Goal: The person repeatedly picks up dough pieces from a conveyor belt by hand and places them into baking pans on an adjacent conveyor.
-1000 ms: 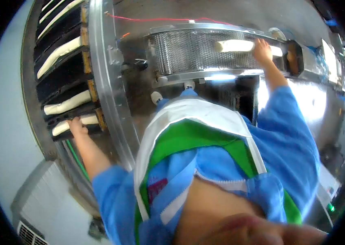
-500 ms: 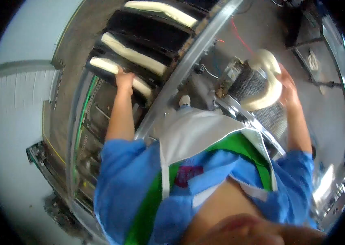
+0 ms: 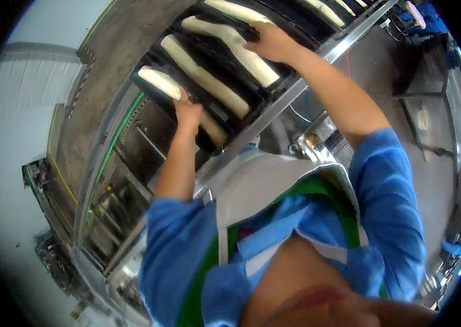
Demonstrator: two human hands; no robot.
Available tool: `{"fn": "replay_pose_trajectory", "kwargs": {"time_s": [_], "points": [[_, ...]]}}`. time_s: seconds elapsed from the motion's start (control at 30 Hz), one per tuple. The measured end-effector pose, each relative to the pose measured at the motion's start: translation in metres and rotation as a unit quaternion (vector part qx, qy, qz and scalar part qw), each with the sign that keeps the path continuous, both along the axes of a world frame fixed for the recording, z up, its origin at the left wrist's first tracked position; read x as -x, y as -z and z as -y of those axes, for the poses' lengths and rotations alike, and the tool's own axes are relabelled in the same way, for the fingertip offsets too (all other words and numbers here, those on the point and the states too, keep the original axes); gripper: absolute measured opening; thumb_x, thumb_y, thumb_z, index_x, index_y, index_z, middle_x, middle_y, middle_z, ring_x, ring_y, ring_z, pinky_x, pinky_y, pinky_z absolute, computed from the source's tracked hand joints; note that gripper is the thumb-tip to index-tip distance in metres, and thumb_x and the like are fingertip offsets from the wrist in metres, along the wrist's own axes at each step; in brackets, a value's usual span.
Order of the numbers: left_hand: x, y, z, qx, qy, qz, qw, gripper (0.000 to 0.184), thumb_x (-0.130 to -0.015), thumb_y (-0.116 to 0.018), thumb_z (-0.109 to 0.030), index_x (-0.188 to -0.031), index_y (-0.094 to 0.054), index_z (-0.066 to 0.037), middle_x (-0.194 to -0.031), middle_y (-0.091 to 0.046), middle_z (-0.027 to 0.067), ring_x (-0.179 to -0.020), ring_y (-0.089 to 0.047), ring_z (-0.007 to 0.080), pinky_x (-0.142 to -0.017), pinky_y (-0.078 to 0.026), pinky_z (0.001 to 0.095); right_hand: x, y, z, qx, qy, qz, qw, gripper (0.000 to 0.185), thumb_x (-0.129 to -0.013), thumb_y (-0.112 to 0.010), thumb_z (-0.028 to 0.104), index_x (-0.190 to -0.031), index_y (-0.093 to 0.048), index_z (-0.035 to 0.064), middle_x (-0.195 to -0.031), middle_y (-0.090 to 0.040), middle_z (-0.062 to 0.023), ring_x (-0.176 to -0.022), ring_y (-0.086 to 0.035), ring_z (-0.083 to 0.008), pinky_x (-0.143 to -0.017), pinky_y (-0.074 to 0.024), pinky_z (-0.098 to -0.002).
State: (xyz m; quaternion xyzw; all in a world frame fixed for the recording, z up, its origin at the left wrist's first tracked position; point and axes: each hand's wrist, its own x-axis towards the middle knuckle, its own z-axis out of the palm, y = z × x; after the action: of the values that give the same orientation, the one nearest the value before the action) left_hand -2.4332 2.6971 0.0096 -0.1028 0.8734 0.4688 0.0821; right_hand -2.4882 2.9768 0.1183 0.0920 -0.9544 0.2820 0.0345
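Note:
Long pale dough strips lie in black trough-like pans on a metal-framed conveyor. My left hand [image 3: 188, 115] is closed on the nearest dough strip [image 3: 159, 82], covering its middle; its lower end shows past the wrist. Beside it lies a second dough strip [image 3: 203, 76]. A third dough strip [image 3: 236, 46], uneven and bulging near its middle, rests in the following pan. My right hand [image 3: 275, 44] is over this third strip with thumb and fingers apart, its thumb at the bulge. Its fingertips reach toward a farther dough strip [image 3: 233, 10].
The conveyor's metal rail [image 3: 279, 106] runs diagonally between my body and the pans. More dough strips [image 3: 326, 12] lie farther along. A metal rack [image 3: 432, 117] stands to the right. Below the pans, a green-edged chain track [image 3: 116, 139] shows at the left.
My right hand has swung left from the machine beside me to over the pans. The looped dough strip it carried now appears laid out in a pan. My left hand stays on its strip.

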Motion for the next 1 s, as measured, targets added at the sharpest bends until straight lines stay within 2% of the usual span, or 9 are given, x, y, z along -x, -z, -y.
{"fn": "replay_pose_trajectory", "kwargs": {"time_s": [0.17, 0.27, 0.37, 0.5, 0.57, 0.6, 0.7, 0.97, 1.0], "points": [[-0.002, 0.002, 0.005, -0.049, -0.012, 0.039, 0.998, 0.078, -0.066, -0.052, 0.003, -0.137, -0.023, -0.009, -0.134, -0.025, 0.022, -0.122, -0.032, 0.0331, -0.098, -0.03, 0.0301, -0.084, 0.019, -0.067, 0.125, -0.027, -0.021, 0.992, 0.044, -0.073, -0.062, 0.011, -0.114, -0.051, 0.0044, -0.106, -0.053, -0.0183, -0.09, -0.057, -0.029, -0.08, -0.0468, -0.0352], [-0.004, 0.005, 0.008, -0.042, -0.024, 0.05, 0.998, 0.076, -0.066, -0.052, 0.005, -0.137, -0.024, -0.008, -0.13, -0.032, 0.02, -0.117, -0.038, 0.0299, -0.095, -0.032, 0.0305, -0.168, 0.044, -0.141, 0.146, 0.144, 0.063, 0.977, 0.042, -0.073, -0.063, 0.011, -0.113, -0.052, 0.0061, -0.109, -0.053, -0.0172, -0.095, -0.056, -0.03, -0.08, -0.0459, -0.0382], [-0.009, -0.018, 0.003, -0.109, -0.029, 0.092, 0.989, 0.064, -0.067, -0.048, 0.011, -0.129, -0.033, 0.001, -0.116, -0.05, 0.0155, -0.104, -0.047, 0.0256, -0.087, -0.038, 0.0305, -0.277, 0.092, -0.238, -0.13, 0.257, 0.029, 0.957, 0.047, -0.071, -0.061, 0.0, -0.116, -0.049, 0.0088, -0.115, -0.05, -0.0168, -0.105, -0.051, -0.032, -0.085, -0.0442, -0.0373], [-0.002, -0.004, 0.022, -0.195, -0.053, 0.155, 0.967, 0.063, -0.074, -0.043, 0.007, -0.134, -0.026, -0.003, -0.133, -0.035, 0.016, -0.117, -0.039, 0.0291, -0.093, -0.037, 0.0387, -0.423, 0.091, -0.305, -0.139, 0.514, 0.167, 0.83, 0.051, -0.069, -0.06, 0.005, -0.118, -0.045, 0.0082, -0.118, -0.047, -0.0179, -0.109, -0.046, -0.0355, -0.089, -0.0402, -0.0389], [0.006, 0.017, 0.048, -0.127, -0.042, 0.108, 0.985, 0.049, -0.081, -0.043, -0.008, -0.129, -0.033, -0.007, -0.118, -0.047, 0.0129, -0.099, -0.051, 0.0275, -0.084, -0.044, 0.0455, -0.488, 0.107, -0.338, -0.182, 0.584, 0.196, 0.766, 0.056, -0.067, -0.061, 0.005, -0.12, -0.042, 0.003, -0.122, -0.045, -0.0206, -0.113, -0.042, -0.0367, -0.094, -0.037, -0.0391], [0.006, -0.007, 0.013, -0.188, -0.024, 0.17, 0.967, 0.052, -0.082, -0.038, -0.001, -0.133, -0.028, -0.006, -0.129, -0.039, 0.0137, -0.112, -0.043, 0.027, -0.096, -0.036, 0.0401, -0.519, 0.117, -0.35, -0.184, 0.594, 0.197, 0.758, 0.059, -0.065, -0.06, 0.007, -0.121, -0.041, 0.0018, -0.12, -0.047, -0.0208, -0.113, -0.042, -0.0367, -0.095, -0.0366, -0.0391], [0.022, 0.0, 0.006, -0.187, 0.008, 0.173, 0.967, 0.049, -0.085, -0.037, -0.006, -0.133, -0.029, -0.01, -0.126, -0.041, 0.0121, -0.109, -0.043, 0.0258, -0.094, -0.037, 0.0387, -0.562, 0.133, -0.379, -0.16, 0.618, 0.27, 0.721, 0.066, -0.064, -0.063, 0.012, -0.126, -0.039, 0.0138, -0.123, -0.044, -0.0168, -0.114, -0.043, -0.0344, -0.092, -0.0395, -0.0408], [-0.015, -0.034, 0.082, -0.143, -0.084, 0.181, 0.969, 0.049, -0.087, -0.039, -0.011, -0.134, -0.028, -0.014, -0.129, -0.04, 0.0115, -0.113, -0.041, 0.0283, -0.098, -0.032, 0.0405, -0.601, 0.112, -0.34, -0.271, 0.604, 0.377, 0.648, 0.057, -0.073, -0.055, 0.01, -0.127, -0.036, 0.0147, -0.131, -0.038, -0.0093, -0.12, -0.038, -0.0298, -0.093, -0.0388, -0.0428], [-0.014, -0.027, 0.106, 0.171, 0.178, 0.072, 0.966, 0.049, -0.087, -0.04, -0.012, -0.135, -0.027, -0.015, -0.131, -0.038, 0.0118, -0.115, -0.039, 0.0289, -0.099, -0.031, 0.0402, -0.602, 0.114, -0.341, -0.273, 0.605, 0.385, 0.641, 0.055, -0.075, -0.053, 0.011, -0.127, -0.037, 0.014, -0.132, -0.038, -0.0092, -0.121, -0.037, -0.0291, -0.095, -0.0369, -0.0423]]}}
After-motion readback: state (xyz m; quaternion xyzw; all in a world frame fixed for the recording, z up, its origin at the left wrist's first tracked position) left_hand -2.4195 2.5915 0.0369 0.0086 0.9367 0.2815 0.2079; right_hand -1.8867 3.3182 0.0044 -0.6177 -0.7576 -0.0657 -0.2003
